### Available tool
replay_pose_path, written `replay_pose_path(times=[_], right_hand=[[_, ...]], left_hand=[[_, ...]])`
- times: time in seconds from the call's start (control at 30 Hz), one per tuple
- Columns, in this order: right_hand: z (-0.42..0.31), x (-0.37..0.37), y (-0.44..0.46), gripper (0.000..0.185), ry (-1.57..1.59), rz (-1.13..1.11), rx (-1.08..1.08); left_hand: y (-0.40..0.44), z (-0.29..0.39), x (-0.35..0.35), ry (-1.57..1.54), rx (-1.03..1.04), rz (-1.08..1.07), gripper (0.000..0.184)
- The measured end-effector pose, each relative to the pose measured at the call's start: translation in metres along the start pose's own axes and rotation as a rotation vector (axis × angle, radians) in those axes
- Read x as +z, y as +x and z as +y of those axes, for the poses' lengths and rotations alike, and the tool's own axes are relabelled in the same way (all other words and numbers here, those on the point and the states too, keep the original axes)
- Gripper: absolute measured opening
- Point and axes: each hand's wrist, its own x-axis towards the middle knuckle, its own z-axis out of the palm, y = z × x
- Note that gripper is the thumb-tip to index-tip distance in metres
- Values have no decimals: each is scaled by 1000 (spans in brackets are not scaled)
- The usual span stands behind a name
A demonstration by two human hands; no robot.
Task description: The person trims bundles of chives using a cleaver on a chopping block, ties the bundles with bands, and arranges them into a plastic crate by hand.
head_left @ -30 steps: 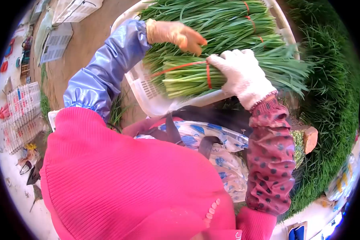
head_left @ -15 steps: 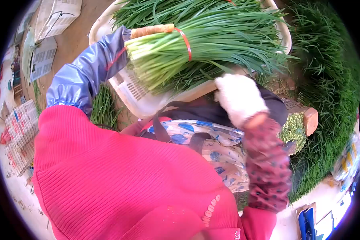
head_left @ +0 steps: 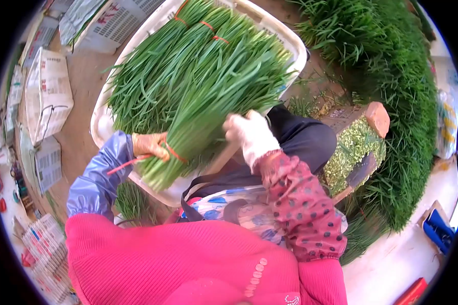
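Observation:
My left hand (head_left: 150,145), in a tan glove, wraps around the pale stem end of a bundle of garlic chives (head_left: 198,119). A red band circles this bundle near my fingers, and its leaves reach up and right over the basket. My right hand (head_left: 252,134), in a white glove, is beside the bundle's lower right side, its fingertips smeared by motion. Contact with the leaves cannot be made out. Beneath lies a white plastic basket (head_left: 97,122) holding several banded chive bundles (head_left: 163,76), their leaves pointing down-left.
A long heap of loose chives (head_left: 402,117) curves along the right. Between it and my knee (head_left: 310,140) stands a low block-like stand (head_left: 377,119) covered in green trimmings (head_left: 348,152). White crates (head_left: 48,94) stand at left; more chives (head_left: 132,203) lie beside the basket.
The view has swung, showing more of the basket. My left hand has turned the bundle from lying sideways to slanting upward. My right hand has moved from above my lap to the leaves.

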Motion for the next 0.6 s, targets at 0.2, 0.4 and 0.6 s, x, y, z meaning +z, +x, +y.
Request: replay_pose_path(times=[0.2,0.4,0.6], right_hand=[[-23,10,20,96,-265,171,-69],[-9,-1,57,79,-899,87,-132],[-27,15,64,60,-1981,-190,-298]], left_hand=[[24,-8,34,772,-38,96,70],[66,-98,-2,412,16,-47,104],[45,-63,19,662,-284,30,104]])
